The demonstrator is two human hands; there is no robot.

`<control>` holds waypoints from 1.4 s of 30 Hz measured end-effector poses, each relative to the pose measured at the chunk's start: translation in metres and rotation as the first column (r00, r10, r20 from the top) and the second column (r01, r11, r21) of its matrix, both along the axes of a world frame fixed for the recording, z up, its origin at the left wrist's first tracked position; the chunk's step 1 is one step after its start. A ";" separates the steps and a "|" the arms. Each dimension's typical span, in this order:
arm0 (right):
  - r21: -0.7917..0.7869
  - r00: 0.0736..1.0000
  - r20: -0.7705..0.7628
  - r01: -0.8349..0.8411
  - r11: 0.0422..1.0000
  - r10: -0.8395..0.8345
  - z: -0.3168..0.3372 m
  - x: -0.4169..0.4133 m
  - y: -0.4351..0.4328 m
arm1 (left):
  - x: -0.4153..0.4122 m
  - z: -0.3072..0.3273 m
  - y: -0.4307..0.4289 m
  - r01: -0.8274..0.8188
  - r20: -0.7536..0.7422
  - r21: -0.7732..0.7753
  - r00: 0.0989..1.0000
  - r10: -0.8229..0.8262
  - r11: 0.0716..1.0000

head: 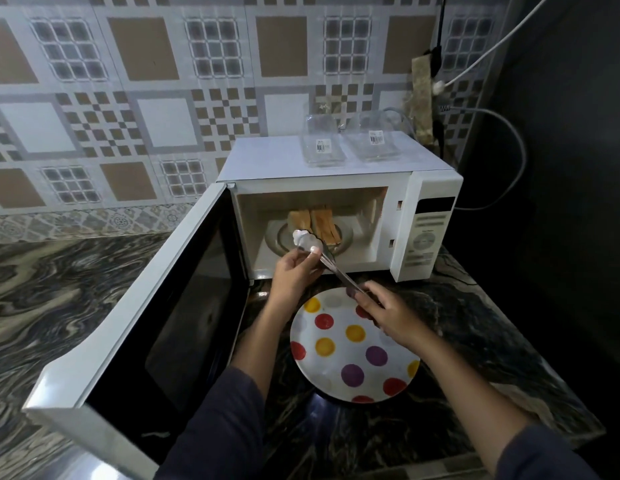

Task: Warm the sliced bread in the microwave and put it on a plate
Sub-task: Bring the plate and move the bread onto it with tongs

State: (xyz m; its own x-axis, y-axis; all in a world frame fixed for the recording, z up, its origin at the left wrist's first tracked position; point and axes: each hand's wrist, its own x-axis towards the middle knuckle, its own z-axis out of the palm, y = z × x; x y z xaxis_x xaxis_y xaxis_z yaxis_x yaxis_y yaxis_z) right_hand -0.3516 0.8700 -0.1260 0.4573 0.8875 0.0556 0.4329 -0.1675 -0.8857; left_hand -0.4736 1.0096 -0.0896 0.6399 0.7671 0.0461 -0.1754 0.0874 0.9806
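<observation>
A white microwave (430, 233) stands on the marble counter with its door (152, 327) swung wide to the left. Inside, several bread slices (313, 223) lie on the glass turntable (277, 240). Metal tongs (331, 263) reach from the front toward the bread. My right hand (384, 313) grips the tongs' handle end over the plate. My left hand (294, 275) pinches the tongs near their scalloped tips at the microwave's opening. A white plate with red, yellow and purple dots (350, 348) sits on the counter in front of the microwave, with nothing on it.
Two clear plastic containers (320, 147) (374, 140) rest on top of the microwave. Cables (509, 150) hang along the dark wall at the right. The open door blocks the counter (59, 306) to the left. A tiled wall (128, 98) rises behind.
</observation>
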 end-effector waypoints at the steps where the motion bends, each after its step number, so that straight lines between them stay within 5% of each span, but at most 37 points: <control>1: -0.002 0.999 0.025 0.038 0.999 -0.038 -0.005 0.002 -0.001 | 0.000 -0.005 0.001 -0.032 -0.069 0.108 0.997 0.039 0.994; 4: -0.066 0.978 0.130 0.170 0.983 -0.161 -0.021 0.009 0.001 | -0.012 -0.035 0.011 -0.096 -0.282 0.461 0.927 0.248 0.882; 7: -0.156 0.949 0.237 0.250 0.955 -0.210 -0.023 0.009 0.017 | -0.031 -0.087 0.015 0.016 -0.490 0.623 0.788 0.374 0.782; 20: -0.336 0.856 0.437 0.439 0.833 -0.275 -0.006 0.001 0.125 | -0.068 -0.163 0.008 0.208 -0.672 0.714 0.472 0.571 0.668; 37: -0.369 0.897 0.332 0.407 0.835 -0.291 -0.003 0.023 0.208 | -0.065 -0.168 0.010 0.252 -0.675 0.734 0.377 0.634 0.631; 42: -0.352 0.849 0.414 0.482 0.803 -0.328 -0.011 0.017 0.205 | -0.064 -0.166 0.010 0.242 -0.666 0.741 0.386 0.638 0.627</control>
